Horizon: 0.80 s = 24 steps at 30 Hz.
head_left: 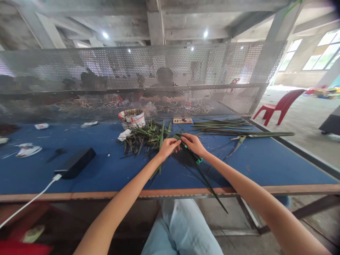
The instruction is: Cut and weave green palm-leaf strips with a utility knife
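Both my hands are close together above the blue tabletop, fingers pinched on green leaf strips. My left hand is closed on the strips from the left. From the right, my right hand is closed on the same strips, its fingertips almost touching the left ones. One long strip slants from the hands down past the table's front edge. A small bright green clip-like piece shows below my right hand. Just left of my hands lies a heap of cut leaf pieces. My fingers partly hide the held strips.
A paper-covered tub stands behind the heap. Long leaves lie at the right rear, near a small pale box. A black power bank with a white cable lies left. A perforated metal screen closes off the back; a red chair stands right.
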Available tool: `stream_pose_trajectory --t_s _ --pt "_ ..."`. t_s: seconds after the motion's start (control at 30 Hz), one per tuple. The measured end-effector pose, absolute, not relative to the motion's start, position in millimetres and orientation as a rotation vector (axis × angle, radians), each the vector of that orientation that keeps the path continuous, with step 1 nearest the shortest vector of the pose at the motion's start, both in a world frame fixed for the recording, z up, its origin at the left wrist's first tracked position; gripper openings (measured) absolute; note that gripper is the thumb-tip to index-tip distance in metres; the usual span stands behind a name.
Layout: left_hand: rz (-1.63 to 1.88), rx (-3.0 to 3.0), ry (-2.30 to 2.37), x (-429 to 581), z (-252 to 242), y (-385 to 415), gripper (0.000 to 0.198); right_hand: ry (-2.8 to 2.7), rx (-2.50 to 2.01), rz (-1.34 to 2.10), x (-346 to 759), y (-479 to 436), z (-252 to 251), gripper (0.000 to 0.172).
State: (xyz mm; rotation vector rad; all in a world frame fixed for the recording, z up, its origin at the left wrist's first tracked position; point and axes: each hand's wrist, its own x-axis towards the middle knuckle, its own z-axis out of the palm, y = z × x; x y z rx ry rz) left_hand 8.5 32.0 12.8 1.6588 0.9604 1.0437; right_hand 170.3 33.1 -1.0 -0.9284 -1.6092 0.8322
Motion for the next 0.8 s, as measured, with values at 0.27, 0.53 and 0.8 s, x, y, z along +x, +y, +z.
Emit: stream_pose_trajectory --t_s 0.27,0.53,0.8 --pt "1.128 1.418 0.994 4 15 35 0.029 -1.734 -0.904 0.817 172 25 4 0.045" --pt "1.326 1.212 1.083 -6 6 49 0.03 -1.788 -0.843 1.085 172 20 9 0.046" --pt "1.298 1.298 1.038 -4 11 45 0.031 -1.775 -0.883 1.213 177 16 19 0.044"
